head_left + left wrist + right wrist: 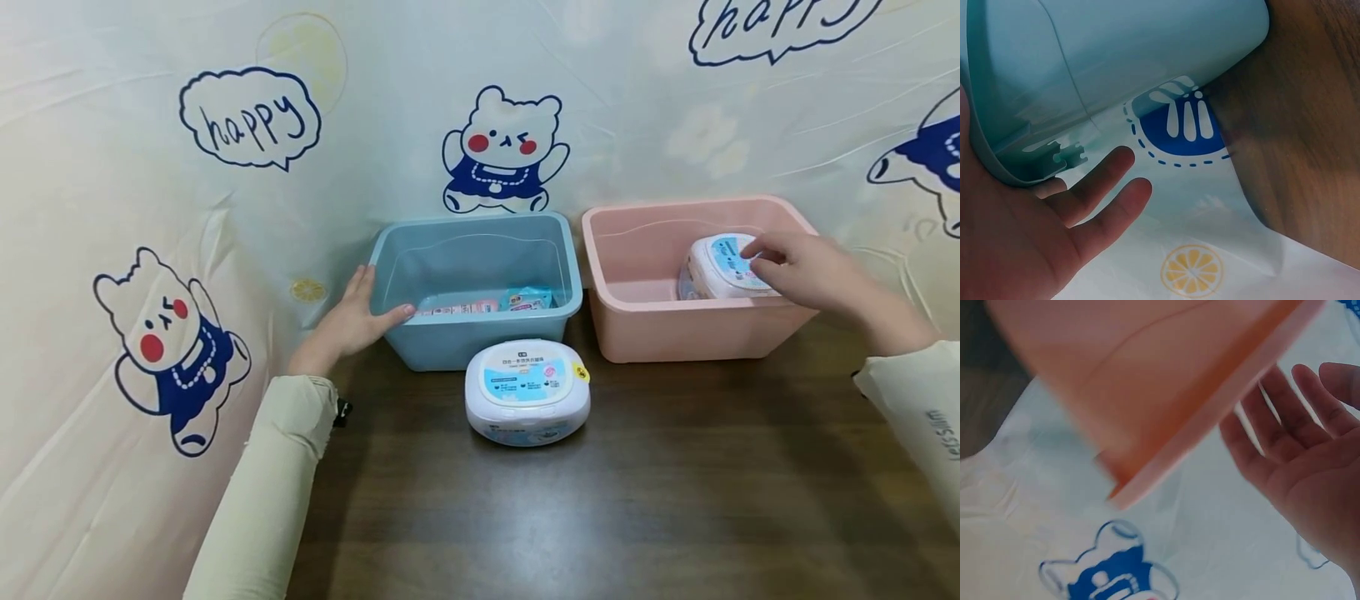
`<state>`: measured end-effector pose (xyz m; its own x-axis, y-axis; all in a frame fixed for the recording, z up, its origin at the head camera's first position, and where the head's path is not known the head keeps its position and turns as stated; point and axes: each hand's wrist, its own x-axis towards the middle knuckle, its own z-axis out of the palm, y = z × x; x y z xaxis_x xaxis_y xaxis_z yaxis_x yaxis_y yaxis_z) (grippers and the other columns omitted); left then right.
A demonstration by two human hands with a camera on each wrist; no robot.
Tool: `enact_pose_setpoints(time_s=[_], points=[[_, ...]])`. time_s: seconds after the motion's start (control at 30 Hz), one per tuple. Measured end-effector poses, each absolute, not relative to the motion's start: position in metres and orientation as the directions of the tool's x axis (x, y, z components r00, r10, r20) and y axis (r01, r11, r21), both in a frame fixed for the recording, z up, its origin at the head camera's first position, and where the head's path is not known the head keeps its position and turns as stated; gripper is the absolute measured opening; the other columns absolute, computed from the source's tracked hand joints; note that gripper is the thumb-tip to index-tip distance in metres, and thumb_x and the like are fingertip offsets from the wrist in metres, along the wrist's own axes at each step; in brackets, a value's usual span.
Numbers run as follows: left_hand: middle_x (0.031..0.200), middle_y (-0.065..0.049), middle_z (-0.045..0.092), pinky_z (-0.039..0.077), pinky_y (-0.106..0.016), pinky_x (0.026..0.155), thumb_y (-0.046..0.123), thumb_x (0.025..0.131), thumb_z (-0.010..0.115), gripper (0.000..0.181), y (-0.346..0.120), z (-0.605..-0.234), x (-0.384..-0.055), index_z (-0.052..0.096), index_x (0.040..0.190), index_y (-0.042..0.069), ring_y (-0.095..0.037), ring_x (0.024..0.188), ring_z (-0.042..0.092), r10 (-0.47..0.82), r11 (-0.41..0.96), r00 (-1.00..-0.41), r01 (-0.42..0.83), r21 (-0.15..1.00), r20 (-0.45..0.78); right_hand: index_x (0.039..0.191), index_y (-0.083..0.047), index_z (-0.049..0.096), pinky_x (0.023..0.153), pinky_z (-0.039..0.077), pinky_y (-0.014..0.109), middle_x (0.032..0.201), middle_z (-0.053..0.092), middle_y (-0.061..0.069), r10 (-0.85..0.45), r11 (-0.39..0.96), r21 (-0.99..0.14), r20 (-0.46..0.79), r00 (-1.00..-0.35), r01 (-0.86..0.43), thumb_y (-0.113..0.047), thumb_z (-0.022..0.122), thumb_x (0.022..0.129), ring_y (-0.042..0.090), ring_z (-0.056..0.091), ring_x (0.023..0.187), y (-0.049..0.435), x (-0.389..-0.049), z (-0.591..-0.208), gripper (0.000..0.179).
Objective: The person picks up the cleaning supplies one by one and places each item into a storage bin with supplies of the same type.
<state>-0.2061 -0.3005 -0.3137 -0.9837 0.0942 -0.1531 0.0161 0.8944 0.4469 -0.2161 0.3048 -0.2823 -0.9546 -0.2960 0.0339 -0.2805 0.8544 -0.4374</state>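
Observation:
My left hand (351, 322) rests against the left end of a blue plastic bin (480, 337), its thumb at the front rim. In the left wrist view the fingers (1107, 219) are spread and fairly straight beside the bin's edge. Over the right part of a pink plastic bin (675, 329) is my right hand (806, 271), fingers loosely bent above a white lidded tub (723, 267) inside. Whether the fingertips touch that tub cannot be told. The right wrist view shows relaxed fingers (1282, 422) near the pink rim.
Another white lidded tub (527, 392) with a blue label stands on the dark wooden table (600, 517), before the blue bin. Inside that bin lie a small blue packet (527, 298) and pink-and-white packaging (461, 308). A printed cloth (390, 108) covers the back and left side.

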Motion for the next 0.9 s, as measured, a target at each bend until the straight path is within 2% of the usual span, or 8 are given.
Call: enact_pose_setpoints(time_s=[0.13, 0.27, 0.4, 0.53, 0.7, 0.8, 0.9], points=[[0.166, -0.005, -0.02, 0.017, -0.067, 0.112, 0.08, 0.088, 0.047, 0.115, -0.301, -0.313, -0.208, -0.016, 0.16, 0.017, -0.044, 0.151, 0.006, 0.101, 0.893, -0.985, 0.027, 0.449, -0.142, 0.136, 0.009, 0.05, 0.097, 0.03, 0.076, 0.138, 0.042, 0.04, -0.235, 0.88, -0.431, -0.032, -0.971, -0.199, -0.028, 0.049, 0.105, 0.056, 0.04, 0.121, 0.331, -0.218, -0.29, 0.049], [0.166, -0.004, -0.02, 0.018, -0.066, 0.113, 0.082, 0.087, 0.046, 0.115, -0.302, -0.312, -0.209, -0.016, 0.16, 0.017, -0.045, 0.15, 0.009, 0.108, 0.895, -0.986, 0.039, 0.444, -0.131, 0.146, 0.011, 0.038, 0.1, 0.019, 0.08, 0.148, 0.024, 0.043, -0.155, 0.91, -0.394, -0.041, -0.987, -0.127, -0.044, 0.05, 0.103, 0.062, 0.022, 0.133, 0.351, -0.22, -0.301, 0.07], [0.167, -0.005, -0.02, 0.019, -0.066, 0.112, 0.083, 0.086, 0.046, 0.117, -0.303, -0.311, -0.207, -0.016, 0.16, 0.017, -0.046, 0.15, 0.01, 0.107, 0.896, -0.985, 0.035, 0.443, -0.139, 0.157, 0.007, 0.008, 0.101, 0.008, 0.081, 0.155, -0.002, 0.043, -0.104, 0.913, -0.402, -0.069, -0.992, -0.068, -0.057, 0.048, 0.1, 0.062, -0.001, 0.141, 0.365, -0.22, -0.312, 0.094], [0.167, -0.006, -0.02, 0.018, -0.067, 0.112, 0.083, 0.086, 0.047, 0.117, -0.303, -0.313, -0.205, -0.017, 0.16, 0.017, -0.045, 0.15, 0.008, 0.108, 0.894, -0.983, 0.032, 0.447, -0.148, 0.153, 0.005, -0.019, 0.107, -0.001, 0.075, 0.154, -0.023, 0.036, -0.142, 0.877, -0.473, -0.097, -0.985, -0.08, -0.056, 0.049, 0.1, 0.057, -0.016, 0.142, 0.377, -0.217, -0.322, 0.105], [0.167, -0.005, -0.02, 0.017, -0.068, 0.112, 0.08, 0.088, 0.048, 0.115, -0.304, -0.316, -0.203, -0.017, 0.16, 0.019, -0.045, 0.15, 0.008, 0.096, 0.893, -0.985, 0.021, 0.449, -0.145, 0.148, 0.005, -0.027, 0.111, -0.004, 0.069, 0.153, -0.035, 0.026, -0.192, 0.862, -0.493, -0.099, -0.976, -0.12, -0.052, 0.051, 0.101, 0.053, -0.021, 0.142, 0.387, -0.216, -0.328, 0.107], [0.167, -0.005, -0.02, 0.018, -0.069, 0.111, 0.08, 0.088, 0.048, 0.114, -0.303, -0.316, -0.202, -0.017, 0.16, 0.02, -0.046, 0.15, 0.009, 0.091, 0.892, -0.985, 0.016, 0.451, -0.146, 0.149, 0.0, -0.028, 0.11, -0.007, 0.07, 0.153, -0.038, 0.019, -0.196, 0.865, -0.488, -0.113, -0.974, -0.117, -0.054, 0.05, 0.101, 0.049, -0.025, 0.142, 0.392, -0.218, -0.331, 0.106], [0.167, -0.006, -0.02, 0.019, -0.068, 0.111, 0.081, 0.088, 0.048, 0.115, -0.303, -0.315, -0.201, -0.017, 0.16, 0.019, -0.047, 0.149, 0.011, 0.097, 0.892, -0.985, 0.022, 0.452, -0.145, 0.15, -0.003, -0.027, 0.109, -0.008, 0.069, 0.154, -0.038, 0.017, -0.204, 0.867, -0.481, -0.107, -0.973, -0.129, -0.054, 0.05, 0.101, 0.047, -0.026, 0.142, 0.397, -0.219, -0.334, 0.105]])
